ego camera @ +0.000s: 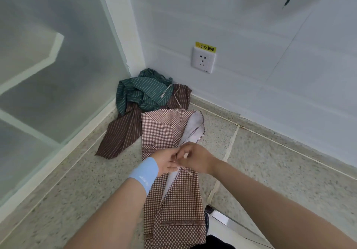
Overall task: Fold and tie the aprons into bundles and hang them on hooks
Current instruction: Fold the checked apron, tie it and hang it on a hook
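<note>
Brown-white checked apron [173,200], folded into a long strip, lies on the speckled terrazzo floor [270,171], lower centre of frame. Left hand [167,163] and right hand [197,159] meet over its middle, fingers pinching the thin tie strap [186,170], probably to start binding. Limp green striped apron [141,92] and brown striped apron [123,131] are heaped in the corner above.

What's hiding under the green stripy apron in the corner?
A brown striped apron pokes out from under the green striped apron. Its right edge is tucked beneath the checked apron. Anything else under the green one is covered by the cloth and cannot be seen.
</note>
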